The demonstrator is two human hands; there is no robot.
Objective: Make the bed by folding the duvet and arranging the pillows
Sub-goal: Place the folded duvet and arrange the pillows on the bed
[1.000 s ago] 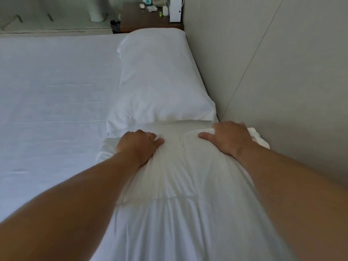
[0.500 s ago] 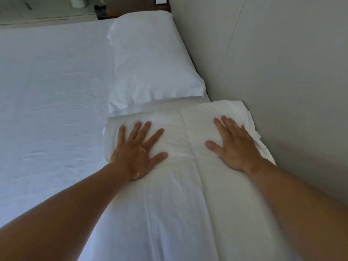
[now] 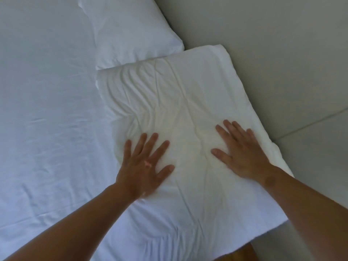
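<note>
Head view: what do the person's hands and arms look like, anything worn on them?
The left hand and right hand wear no gloves, and no rings or watch show. The forearms are uncovered as far as the frame reaches, with no sleeve in view. A small mark sits on the back of the left hand, and a round mark on the right wrist.

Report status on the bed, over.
Left hand and right hand open, flat on folded duvet. Pillow just beyond it. Nothing in the way.
</note>
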